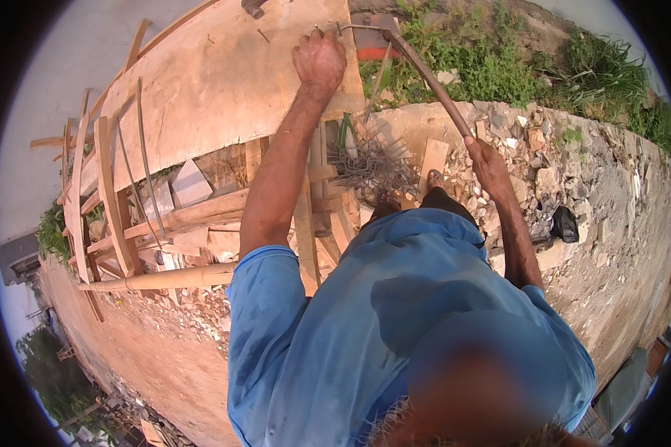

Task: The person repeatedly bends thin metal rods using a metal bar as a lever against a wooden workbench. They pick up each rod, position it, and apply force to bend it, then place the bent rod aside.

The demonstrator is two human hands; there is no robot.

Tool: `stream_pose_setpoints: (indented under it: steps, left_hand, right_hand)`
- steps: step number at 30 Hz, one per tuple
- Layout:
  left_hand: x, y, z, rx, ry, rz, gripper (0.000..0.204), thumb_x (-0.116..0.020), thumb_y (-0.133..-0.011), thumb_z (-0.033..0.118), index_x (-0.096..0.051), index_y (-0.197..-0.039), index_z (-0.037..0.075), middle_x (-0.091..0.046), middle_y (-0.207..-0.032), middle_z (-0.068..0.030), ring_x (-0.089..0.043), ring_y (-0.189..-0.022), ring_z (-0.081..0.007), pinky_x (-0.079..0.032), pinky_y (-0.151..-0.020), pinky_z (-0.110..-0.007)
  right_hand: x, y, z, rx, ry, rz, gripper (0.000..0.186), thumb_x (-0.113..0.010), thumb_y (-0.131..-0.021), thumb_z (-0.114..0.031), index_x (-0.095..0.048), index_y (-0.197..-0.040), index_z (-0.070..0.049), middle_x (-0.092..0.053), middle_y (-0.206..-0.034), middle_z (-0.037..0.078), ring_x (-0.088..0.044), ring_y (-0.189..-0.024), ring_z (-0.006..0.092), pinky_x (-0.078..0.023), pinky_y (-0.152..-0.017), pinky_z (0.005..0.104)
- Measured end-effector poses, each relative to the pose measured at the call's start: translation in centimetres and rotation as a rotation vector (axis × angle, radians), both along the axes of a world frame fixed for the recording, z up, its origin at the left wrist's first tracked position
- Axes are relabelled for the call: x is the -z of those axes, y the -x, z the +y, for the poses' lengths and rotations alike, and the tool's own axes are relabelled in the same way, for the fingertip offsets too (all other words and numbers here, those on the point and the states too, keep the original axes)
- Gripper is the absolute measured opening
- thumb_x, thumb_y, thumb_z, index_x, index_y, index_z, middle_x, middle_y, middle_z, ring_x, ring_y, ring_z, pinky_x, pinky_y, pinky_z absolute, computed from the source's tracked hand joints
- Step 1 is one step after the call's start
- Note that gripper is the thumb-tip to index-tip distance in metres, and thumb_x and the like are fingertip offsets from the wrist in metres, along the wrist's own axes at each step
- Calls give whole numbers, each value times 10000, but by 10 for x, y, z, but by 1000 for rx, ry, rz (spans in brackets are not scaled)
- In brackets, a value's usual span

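Observation:
My left hand [320, 61] is closed in a fist on the plywood board [201, 89]. A thin steel rod [361, 27] runs from its knuckles to the head of a bending bar; the part inside the fist is hidden. My right hand [490, 164] is wrapped round the lower end of this long, rusty bending bar [429, 74], which slopes up and left to the board's right end. Beneath the bar's head lies a metal plate [373, 51], partly reddish. Nails [263, 35] stick up from the board left of my fist.
A dark metal tool [253, 7], perhaps a hammer, lies at the board's far edge. Rough timbers [186, 216] prop the board. Bent steel pieces [380, 165] are heaped below it near my feet. Rubble [529, 149], a black bag [564, 223] and green weeds [492, 67] lie to the right.

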State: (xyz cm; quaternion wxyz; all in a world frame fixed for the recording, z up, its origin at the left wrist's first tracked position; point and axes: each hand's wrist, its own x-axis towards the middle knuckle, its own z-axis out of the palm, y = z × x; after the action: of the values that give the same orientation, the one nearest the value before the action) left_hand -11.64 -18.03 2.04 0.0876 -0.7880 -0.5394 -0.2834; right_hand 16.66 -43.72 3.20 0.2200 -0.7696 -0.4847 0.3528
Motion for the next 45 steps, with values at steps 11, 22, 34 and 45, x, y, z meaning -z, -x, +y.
stream_pose_setpoints:
  steps: [11,22,34,45]
  left_hand:
    - [-27,7,20,30,392,-143,278,-582,-818,236,-713,-916,11,-689,-897,-258,-670,-883,-423,-514,-810,-497]
    - [-33,15,15,-1,908,-953,166,-650,-839,160,-682,-869,0,-618,-726,-36,-543,-634,-110,-433,-577,-299]
    - [-91,-6,-32,148,616,-1380,93,-625,-909,166,-643,-952,86,-641,-866,-19,-611,-803,-131,-513,-772,-314]
    - [-69,-77,-26,-43,670,-1337,239,-615,-957,185,-662,-1116,13,-635,-785,-41,-645,-663,-144,-536,-595,-305]
  right_hand:
    - [4,-30,59,-61,-140,147,409,-734,-874,-431,-668,-841,-28,-519,-598,3,-499,-554,133,-375,-521,347]
    - [-5,90,160,-53,-279,891,289,-663,-957,-276,-617,-1046,-5,-683,-714,81,-584,-483,77,-334,-349,203]
    - [-41,35,221,-342,-183,959,309,-657,-970,-290,-593,-1071,-5,-541,-630,-2,-499,-513,75,-388,-450,232]
    - [-33,-47,308,-618,-74,616,254,-680,-958,-288,-638,-999,-41,-488,-591,-53,-415,-474,39,-326,-429,221]
